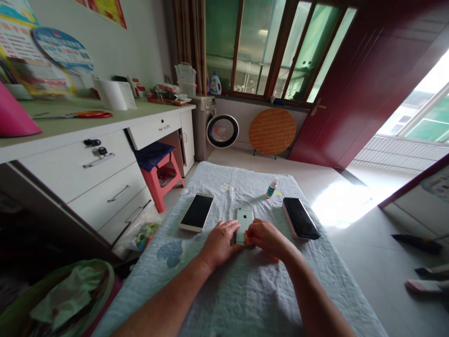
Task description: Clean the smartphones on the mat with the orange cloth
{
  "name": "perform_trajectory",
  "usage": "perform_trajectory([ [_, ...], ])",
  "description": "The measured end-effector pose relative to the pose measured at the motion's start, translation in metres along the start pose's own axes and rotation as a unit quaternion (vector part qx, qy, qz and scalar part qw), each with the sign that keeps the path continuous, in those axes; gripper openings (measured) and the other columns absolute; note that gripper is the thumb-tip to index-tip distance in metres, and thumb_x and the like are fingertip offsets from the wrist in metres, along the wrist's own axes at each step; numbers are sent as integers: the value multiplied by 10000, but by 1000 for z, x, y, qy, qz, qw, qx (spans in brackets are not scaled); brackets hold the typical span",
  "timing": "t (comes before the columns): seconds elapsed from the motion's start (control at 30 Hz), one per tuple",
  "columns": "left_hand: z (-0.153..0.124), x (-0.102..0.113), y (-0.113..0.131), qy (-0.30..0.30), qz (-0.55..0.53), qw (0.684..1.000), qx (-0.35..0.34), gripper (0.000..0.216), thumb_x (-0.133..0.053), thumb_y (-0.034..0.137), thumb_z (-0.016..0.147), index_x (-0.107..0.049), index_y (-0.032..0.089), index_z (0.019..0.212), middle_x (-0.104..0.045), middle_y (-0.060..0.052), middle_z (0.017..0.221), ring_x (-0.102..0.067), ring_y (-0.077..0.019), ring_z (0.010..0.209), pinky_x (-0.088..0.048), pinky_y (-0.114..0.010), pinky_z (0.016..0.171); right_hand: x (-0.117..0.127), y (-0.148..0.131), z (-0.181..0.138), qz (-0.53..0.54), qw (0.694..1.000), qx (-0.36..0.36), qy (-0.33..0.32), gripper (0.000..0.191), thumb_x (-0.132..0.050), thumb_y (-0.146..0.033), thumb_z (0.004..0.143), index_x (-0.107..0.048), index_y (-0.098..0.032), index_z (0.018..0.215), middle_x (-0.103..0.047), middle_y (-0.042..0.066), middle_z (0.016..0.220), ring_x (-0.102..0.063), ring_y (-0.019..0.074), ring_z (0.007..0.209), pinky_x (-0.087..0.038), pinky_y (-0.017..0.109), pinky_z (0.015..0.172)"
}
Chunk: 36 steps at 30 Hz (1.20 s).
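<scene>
A silver smartphone [245,216] with an apple logo lies back side up on the cloth-covered table. My left hand [221,238] steadies it, fingers along its left edge and thumb near its lower end. Bunched in the closed fingers of my right hand [264,234] is an orange cloth [247,237], pressed against the lower right of the phone's back. Left of my hands lies a gold-rimmed phone [197,211] with a dark screen. To the right is a black phone [300,217] atop something pinkish. A small spray bottle [271,188] stands upright beyond them.
A pale blue quilted cover [224,180] drapes the table. At left stand a white desk [87,168] and a red stool [163,178]; a bin [108,281] sits at lower left. A washing machine [204,126] has its door open, near a folded round table [272,131].
</scene>
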<state>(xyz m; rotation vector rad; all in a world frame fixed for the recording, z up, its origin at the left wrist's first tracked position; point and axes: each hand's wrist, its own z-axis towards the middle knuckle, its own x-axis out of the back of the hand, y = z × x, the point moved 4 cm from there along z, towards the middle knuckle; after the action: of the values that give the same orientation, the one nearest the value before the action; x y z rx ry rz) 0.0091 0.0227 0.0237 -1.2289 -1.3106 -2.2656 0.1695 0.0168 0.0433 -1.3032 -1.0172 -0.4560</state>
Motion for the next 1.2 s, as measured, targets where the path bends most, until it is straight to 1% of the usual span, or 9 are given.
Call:
perform_trajectory([
  [0.13, 1, 1, 1, -11, -9, 1000, 3, 489, -721, 339, 726, -598, 206, 1180, -589, -76, 1281, -526, -273, 1158, -400, -388, 1002, 5, 11, 2, -43, 996, -44, 68, 99, -580, -167, 795, -672, -174, 761, -576, 7, 803, -531, 103, 700, -353, 205, 655],
  [0.27, 1, 0, 0, -16, -11, 1000, 12, 530, -723, 364, 722, -584, 197, 1206, -576, -83, 1299, -514, -282, 1167, -386, -393, 1011, 4, 14, 7, -69, 987, -59, 132, 167, -524, -197, 865, -647, -169, 756, -569, 18, 830, -532, 107, 735, -357, 206, 677],
  [0.37, 1, 0, -1, -16, -16, 1000, 14, 565, -716, 374, 726, -556, 199, 1239, -576, -80, 1294, -515, -282, 1157, -390, -388, 1002, 0, 10, 9, -78, 984, -56, 148, 189, -509, -203, 882, -630, -168, 741, -558, 16, 822, -523, 105, 728, -355, 204, 676],
  [0.5, 1, 1, 0, -15, -24, 999, 17, 585, -711, 336, 727, -519, 218, 1267, -584, -61, 1278, -516, -274, 1148, -388, -378, 1000, -9, 0, 9, -57, 990, -28, 123, 172, -528, -190, 871, -626, -170, 731, -559, 12, 827, -517, 93, 706, -353, 195, 666],
  [0.7, 1, 1, 1, -20, -15, 1000, 0, 510, -723, 344, 719, -557, 236, 1189, -596, -41, 1239, -534, -264, 1099, -410, -355, 957, -16, -13, 7, -41, 994, -15, 96, 173, -518, -182, 865, -634, -180, 736, -551, 6, 827, -509, 83, 681, -343, 187, 643],
  [0.8, 0, 1, 1, -14, -10, 1000, -2, 488, -724, 354, 722, -574, 225, 1168, -604, -46, 1228, -539, -266, 1092, -414, -354, 955, -13, -11, 6, -38, 997, -8, 73, 149, -540, -161, 830, -641, -178, 721, -551, 3, 807, -508, 85, 682, -340, 189, 640],
  [1.03, 1, 3, 3, -18, -6, 1000, 5, 477, -718, 295, 706, -597, 207, 1159, -590, -62, 1279, -526, -268, 1158, -382, -376, 1017, 6, 0, -2, -31, 999, -17, 0, 95, -594, -131, 725, -681, -171, 734, -596, 10, 797, -532, 104, 713, -356, 196, 663],
  [1.1, 1, 3, 3, -18, -6, 1000, 1, 492, -706, 294, 710, -587, 197, 1178, -586, -70, 1285, -523, -267, 1165, -374, -379, 1027, 6, 2, -3, -34, 999, -19, -12, 98, -589, -134, 721, -679, -171, 729, -600, 10, 797, -534, 106, 714, -357, 197, 662],
  [1.2, 0, 3, 3, -20, -3, 1000, -1, 516, -695, 295, 712, -567, 204, 1204, -580, -67, 1290, -519, -269, 1168, -372, -381, 1027, 2, 1, -1, -45, 999, -21, -7, 85, -591, -139, 721, -669, -172, 727, -591, 9, 799, -530, 106, 715, -352, 198, 655],
])
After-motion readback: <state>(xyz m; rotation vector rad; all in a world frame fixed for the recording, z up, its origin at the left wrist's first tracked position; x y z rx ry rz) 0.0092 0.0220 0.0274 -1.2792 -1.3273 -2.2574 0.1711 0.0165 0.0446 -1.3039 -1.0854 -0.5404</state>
